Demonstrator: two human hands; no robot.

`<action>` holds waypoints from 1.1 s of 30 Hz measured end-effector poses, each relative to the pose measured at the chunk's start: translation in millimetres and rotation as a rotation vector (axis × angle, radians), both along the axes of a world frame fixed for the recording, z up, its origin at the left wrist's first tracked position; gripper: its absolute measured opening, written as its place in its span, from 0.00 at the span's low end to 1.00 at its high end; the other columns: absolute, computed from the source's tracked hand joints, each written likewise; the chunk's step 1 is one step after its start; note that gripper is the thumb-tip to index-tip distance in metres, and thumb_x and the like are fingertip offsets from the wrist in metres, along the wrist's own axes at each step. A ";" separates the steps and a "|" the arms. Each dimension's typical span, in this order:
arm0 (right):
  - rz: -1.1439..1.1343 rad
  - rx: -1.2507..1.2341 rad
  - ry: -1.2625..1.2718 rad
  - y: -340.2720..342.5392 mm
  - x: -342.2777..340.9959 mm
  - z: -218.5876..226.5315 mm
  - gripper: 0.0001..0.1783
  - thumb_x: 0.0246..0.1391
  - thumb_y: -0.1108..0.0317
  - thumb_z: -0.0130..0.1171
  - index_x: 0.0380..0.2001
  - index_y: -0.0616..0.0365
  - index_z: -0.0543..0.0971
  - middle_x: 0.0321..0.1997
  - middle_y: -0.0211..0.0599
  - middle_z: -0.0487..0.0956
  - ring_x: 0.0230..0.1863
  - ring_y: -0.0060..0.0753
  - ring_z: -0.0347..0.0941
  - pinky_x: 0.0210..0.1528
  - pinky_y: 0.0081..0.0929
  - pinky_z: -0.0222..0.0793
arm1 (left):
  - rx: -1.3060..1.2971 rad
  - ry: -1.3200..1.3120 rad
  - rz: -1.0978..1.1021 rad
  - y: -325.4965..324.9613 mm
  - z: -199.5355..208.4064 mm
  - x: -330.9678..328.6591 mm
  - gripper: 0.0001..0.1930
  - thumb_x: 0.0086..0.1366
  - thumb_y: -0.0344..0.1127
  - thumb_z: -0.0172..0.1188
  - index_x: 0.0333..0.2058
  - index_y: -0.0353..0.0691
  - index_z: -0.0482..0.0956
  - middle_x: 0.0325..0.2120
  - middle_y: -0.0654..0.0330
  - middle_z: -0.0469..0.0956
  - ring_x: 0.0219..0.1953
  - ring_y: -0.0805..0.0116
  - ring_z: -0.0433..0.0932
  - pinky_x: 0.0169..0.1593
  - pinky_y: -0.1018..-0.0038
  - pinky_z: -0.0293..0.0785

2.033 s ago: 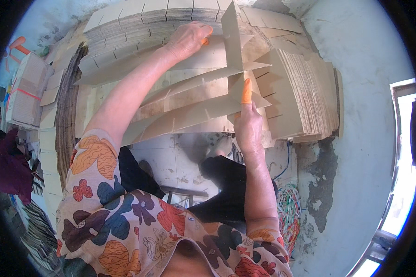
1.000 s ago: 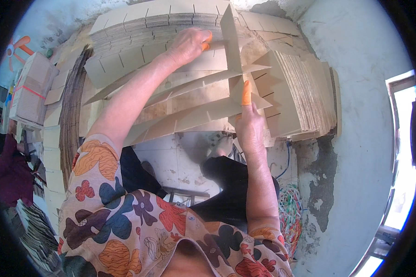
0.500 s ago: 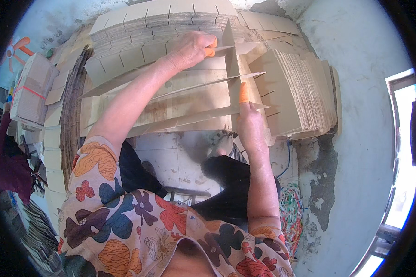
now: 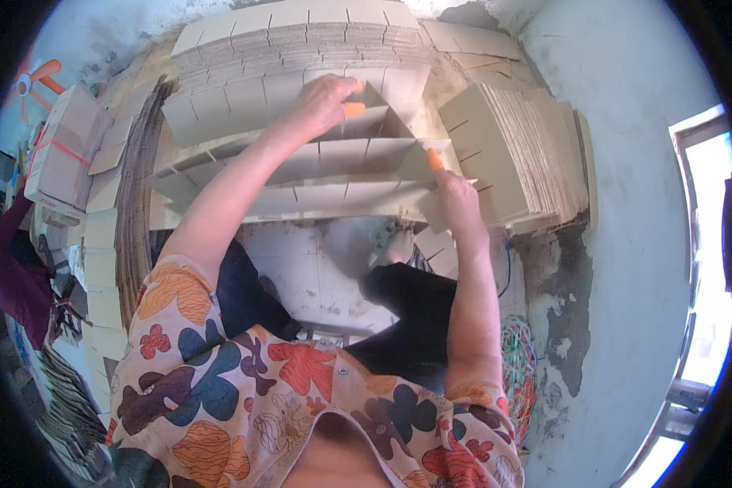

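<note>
If pressed askew, liable to buckle or tear at the slots: interlocked cardboard strips [image 4: 342, 156] at twelve o'clock; left hand [image 4: 323, 103] beyond, fingers slightly parted, hold unclear; right hand [image 4: 458, 199], two o'clock, index extended, grip unclear.

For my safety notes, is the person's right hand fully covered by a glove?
No, the right hand shows bare skin behind an orange finger cover.
</note>
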State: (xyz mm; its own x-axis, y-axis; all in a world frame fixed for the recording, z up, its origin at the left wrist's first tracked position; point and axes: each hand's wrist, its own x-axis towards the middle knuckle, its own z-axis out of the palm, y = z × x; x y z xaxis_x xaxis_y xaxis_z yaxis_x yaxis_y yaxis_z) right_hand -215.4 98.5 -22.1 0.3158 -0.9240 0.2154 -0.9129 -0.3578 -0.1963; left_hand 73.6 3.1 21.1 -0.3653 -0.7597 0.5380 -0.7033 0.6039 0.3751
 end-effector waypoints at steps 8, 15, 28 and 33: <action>-0.280 0.000 -0.006 2.2 -45.3 47.7 0.35 0.47 0.67 0.63 0.60 0.53 0.64 0.42 0.48 0.77 0.45 0.45 0.74 0.44 0.37 0.71 | -0.061 0.033 0.019 133.1 37.0 42.3 0.16 0.50 0.32 0.69 0.38 0.36 0.78 0.31 0.54 0.79 0.34 0.59 0.78 0.37 0.69 0.74; -0.608 -0.092 0.368 -10.5 -116.9 12.4 0.35 0.42 0.64 0.67 0.55 0.57 0.66 0.51 0.43 0.71 0.55 0.47 0.64 0.51 0.50 0.64 | -0.055 0.073 0.116 171.7 10.4 59.7 0.16 0.48 0.29 0.70 0.37 0.33 0.77 0.32 0.54 0.79 0.34 0.58 0.76 0.37 0.69 0.73; -0.583 -0.085 0.210 -19.7 -142.4 5.7 0.21 0.44 0.59 0.65 0.42 0.53 0.76 0.40 0.44 0.78 0.43 0.49 0.74 0.43 0.42 0.70 | -0.017 0.073 0.143 169.2 -9.1 61.6 0.16 0.50 0.30 0.69 0.37 0.33 0.77 0.32 0.54 0.78 0.34 0.58 0.76 0.37 0.69 0.73; -0.678 -0.289 -0.002 -20.6 -134.7 16.2 0.17 0.52 0.56 0.59 0.42 0.53 0.77 0.38 0.47 0.80 0.41 0.53 0.75 0.42 0.44 0.70 | -0.061 0.071 0.150 164.4 -14.7 54.0 0.16 0.51 0.33 0.68 0.38 0.34 0.77 0.33 0.54 0.78 0.36 0.58 0.76 0.39 0.68 0.73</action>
State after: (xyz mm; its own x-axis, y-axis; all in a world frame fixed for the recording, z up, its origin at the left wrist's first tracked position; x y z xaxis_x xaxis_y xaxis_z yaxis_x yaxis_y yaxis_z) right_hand -350.1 78.0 -5.9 -0.3051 -0.8226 0.4799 -0.9518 0.2470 -0.1818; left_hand 127.5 167.5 6.4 -0.2099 -0.7681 0.6049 -0.7606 0.5171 0.3927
